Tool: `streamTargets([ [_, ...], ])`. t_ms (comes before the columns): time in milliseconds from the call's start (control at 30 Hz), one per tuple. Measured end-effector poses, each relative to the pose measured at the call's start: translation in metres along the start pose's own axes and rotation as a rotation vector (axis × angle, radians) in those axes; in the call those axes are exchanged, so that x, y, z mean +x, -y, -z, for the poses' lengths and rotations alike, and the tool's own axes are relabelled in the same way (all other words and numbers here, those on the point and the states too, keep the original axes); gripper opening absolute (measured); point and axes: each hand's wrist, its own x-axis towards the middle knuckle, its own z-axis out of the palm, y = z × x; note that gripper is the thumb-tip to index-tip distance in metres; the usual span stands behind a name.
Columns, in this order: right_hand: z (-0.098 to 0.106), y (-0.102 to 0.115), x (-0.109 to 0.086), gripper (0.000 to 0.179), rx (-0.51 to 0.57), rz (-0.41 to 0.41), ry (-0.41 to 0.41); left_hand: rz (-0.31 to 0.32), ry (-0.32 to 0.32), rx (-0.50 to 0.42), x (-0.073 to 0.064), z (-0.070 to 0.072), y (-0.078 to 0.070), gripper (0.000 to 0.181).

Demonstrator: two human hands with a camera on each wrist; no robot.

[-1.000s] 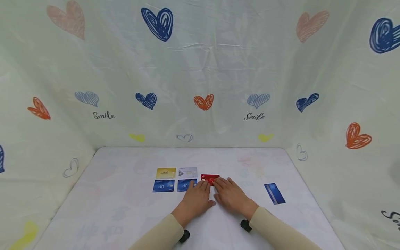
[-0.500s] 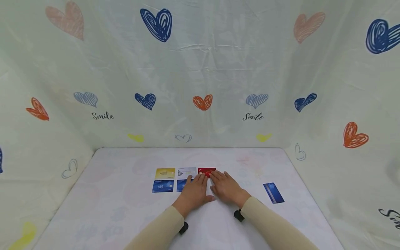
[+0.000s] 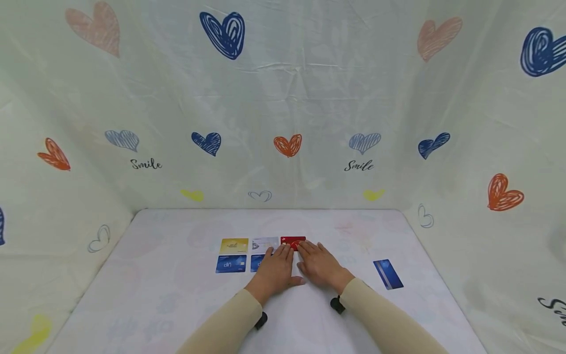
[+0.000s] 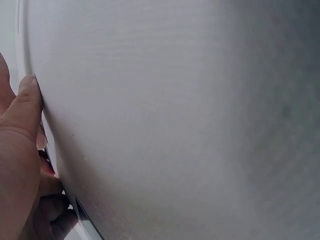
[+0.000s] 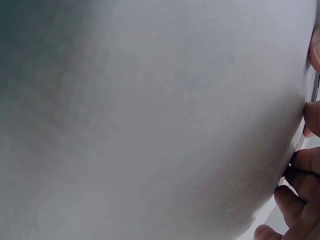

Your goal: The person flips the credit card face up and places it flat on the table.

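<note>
In the head view, the fingertips of both hands lie on the near part of a red card (image 3: 293, 240), flat on the table. My left hand (image 3: 275, 274) reaches in from the left with extended fingers and covers part of a blue card (image 3: 256, 263). From the right comes my right hand (image 3: 322, 265), its fingers also extended. A silver card (image 3: 263, 243) lies just left of the red one, and a gold card (image 3: 234, 245) beyond it. Below the gold card is another blue card (image 3: 231, 264). Both wrist views show mainly tabletop, with fingers at the edge.
A blue card with a pale stripe (image 3: 388, 274) lies tilted on the right side of the white table (image 3: 168, 295). A pale curtain with printed hearts (image 3: 309, 98) surrounds the table at the back and sides.
Both hands have slid the red card away from the person and slightly left, level with the silver card. Over the last half second the hands have stayed nearly still.
</note>
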Motion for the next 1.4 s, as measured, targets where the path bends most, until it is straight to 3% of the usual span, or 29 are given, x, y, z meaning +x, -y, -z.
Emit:
streamTargets([
  [300,0.0,0.002,-0.001,0.061,0.024,-0.014,0.009,0.014,0.003,-0.003,0.001,-0.001,0.001,0.1],
  [500,-0.001,-0.005,-0.012,0.07,0.024,-0.075,-0.009,0.017,0.001,0.002,0.002,0.0,0.0,0.1],
  [700,-0.003,-0.022,-0.039,0.075,0.041,-0.15,-0.058,0.024,0.004,-0.012,0.002,0.0,-0.002,0.1],
  [1167,-0.004,-0.066,-0.117,0.093,0.047,-0.466,-0.077,0.017,0.004,-0.014,0.002,0.0,-0.002,0.101],
  [1300,-0.004,-0.072,-0.125,0.098,0.024,-0.545,-0.075,0.017,0.005,-0.02,0.001,0.001,-0.001,0.1],
  [1400,-0.006,-0.071,-0.123,0.096,0.047,-0.545,-0.085,0.022,0.01,-0.024,0.0,0.001,0.0,0.1],
])
